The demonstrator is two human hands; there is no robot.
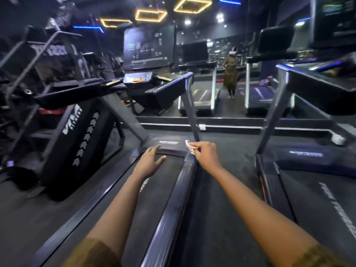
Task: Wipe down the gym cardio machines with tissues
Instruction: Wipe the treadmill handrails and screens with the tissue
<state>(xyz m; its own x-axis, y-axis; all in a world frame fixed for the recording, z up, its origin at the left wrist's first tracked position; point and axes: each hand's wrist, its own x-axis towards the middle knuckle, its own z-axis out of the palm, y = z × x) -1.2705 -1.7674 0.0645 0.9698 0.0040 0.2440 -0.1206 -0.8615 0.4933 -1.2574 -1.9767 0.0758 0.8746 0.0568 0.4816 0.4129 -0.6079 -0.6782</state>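
A black treadmill (169, 201) runs away from me down the middle of the view, its console (138, 79) raised at the far end. My right hand (207, 154) pinches a small white tissue (189, 146) at the front end of the treadmill's right side rail, beside the right upright post (192, 116). My left hand (152, 162) hovers over the front of the belt near the motor cover (167, 144), fingers spread and relaxed, holding nothing.
A second treadmill (312, 182) stands close on the right, with a strip of dark floor between the two. A black machine with a white logo (77, 135) stands on the left. A mirror wall (212, 74) ahead reflects treadmills and a standing person.
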